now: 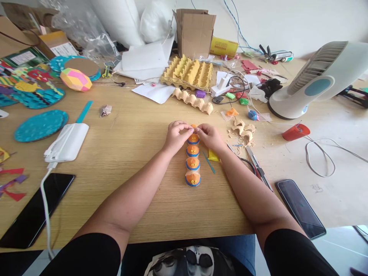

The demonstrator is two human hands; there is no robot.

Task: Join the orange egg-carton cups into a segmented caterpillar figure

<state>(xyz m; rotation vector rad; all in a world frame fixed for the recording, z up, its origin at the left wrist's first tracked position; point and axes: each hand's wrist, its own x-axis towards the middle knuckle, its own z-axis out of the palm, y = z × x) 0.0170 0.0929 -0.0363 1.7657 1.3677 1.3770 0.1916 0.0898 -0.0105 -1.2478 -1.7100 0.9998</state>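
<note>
A strip of egg carton cups [192, 164] runs away from me along the middle of the table. Its cups are covered in orange clay, with blue bands and small yellow faces. At the far end of the strip, my left hand [178, 136] pinches with thumb and fingertips. My right hand [209, 135] comes in from the other side, its thumb and fingers closed at the same far cup. The fingertips nearly meet there, and what lies between them is too small to make out. A thin blue stick [209, 162] and a yellow clay packet [213, 155] lie right of the strip.
A box cutter [260, 168] and a phone [300, 208] lie to the right, near a red cup [296, 132] and a white fan [313, 80]. Yellow egg trays [188, 73] stand behind. Left are a white power bank [67, 142] and another phone [37, 209].
</note>
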